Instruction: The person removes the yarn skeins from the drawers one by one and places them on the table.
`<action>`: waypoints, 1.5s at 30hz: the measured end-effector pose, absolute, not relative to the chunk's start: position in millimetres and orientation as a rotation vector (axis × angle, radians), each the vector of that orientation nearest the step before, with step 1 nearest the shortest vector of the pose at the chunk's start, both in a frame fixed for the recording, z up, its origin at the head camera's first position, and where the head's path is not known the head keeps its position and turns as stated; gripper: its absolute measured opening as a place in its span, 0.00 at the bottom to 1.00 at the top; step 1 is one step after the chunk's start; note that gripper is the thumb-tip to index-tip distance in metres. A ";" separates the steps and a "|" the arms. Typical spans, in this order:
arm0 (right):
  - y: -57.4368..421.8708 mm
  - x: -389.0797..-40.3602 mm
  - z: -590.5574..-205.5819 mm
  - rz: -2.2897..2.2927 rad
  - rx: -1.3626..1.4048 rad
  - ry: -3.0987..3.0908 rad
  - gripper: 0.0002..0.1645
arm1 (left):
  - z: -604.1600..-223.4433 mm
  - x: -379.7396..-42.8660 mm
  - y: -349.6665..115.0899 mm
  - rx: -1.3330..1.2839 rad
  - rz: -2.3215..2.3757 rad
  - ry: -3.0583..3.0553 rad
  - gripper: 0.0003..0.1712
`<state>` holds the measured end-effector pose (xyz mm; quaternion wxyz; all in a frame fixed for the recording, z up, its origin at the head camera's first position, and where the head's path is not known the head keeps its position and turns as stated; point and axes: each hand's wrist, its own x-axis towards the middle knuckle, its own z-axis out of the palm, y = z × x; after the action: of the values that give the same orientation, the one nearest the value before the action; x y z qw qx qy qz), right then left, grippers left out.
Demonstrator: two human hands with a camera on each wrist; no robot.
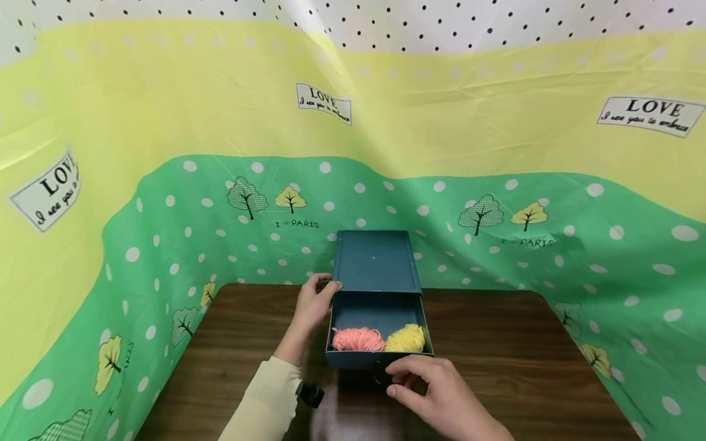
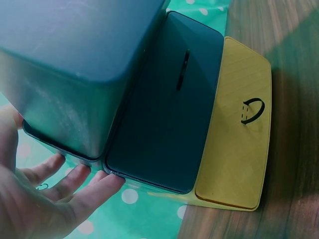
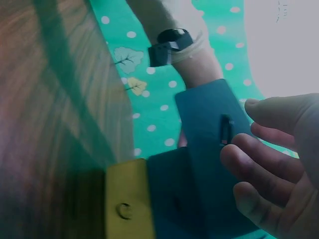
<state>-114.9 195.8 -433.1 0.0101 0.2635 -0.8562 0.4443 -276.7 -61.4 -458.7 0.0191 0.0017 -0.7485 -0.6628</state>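
Observation:
A small blue drawer cabinet [image 1: 376,260] stands on the table with its top drawer [image 1: 353,360] pulled out. Inside the drawer, at its front, lie a pink bundle of yarn [image 1: 357,339] and a yellow one [image 1: 406,338]. My left hand [image 1: 313,304] rests against the cabinet's left side, fingers spread along it in the left wrist view. At the drawer front, my right hand [image 1: 432,389] is beside the black loop handle [image 1: 380,372], with thumb and fingers apart. Below the top drawer sit a closed dark blue drawer [image 2: 154,124] and a closed yellow drawer [image 2: 232,144].
The cabinet is on a dark brown wooden table [image 1: 507,343]. A green and yellow printed curtain [image 1: 386,202] hangs close behind and along both sides. A black device [image 1: 311,394] is strapped on my left wrist.

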 end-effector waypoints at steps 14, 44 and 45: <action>210.8 -132.8 -396.9 1.121 0.792 -2.511 0.15 | -458.2 -276.9 -62.5 0.005 -2.079 -2.339 0.28; 209.7 -190.2 -386.4 0.928 0.973 -2.901 0.15 | -456.8 -278.6 -64.7 0.000 -2.030 -2.362 0.27; 209.2 -191.4 -386.0 0.923 0.994 -2.910 0.15 | -457.2 -278.6 -64.9 -0.002 -2.034 -2.362 0.27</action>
<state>-191.4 209.2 -386.0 -0.0343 0.3095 -0.9058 0.2873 -278.6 -64.9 -457.2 0.0122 -0.0006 -0.7578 -0.6524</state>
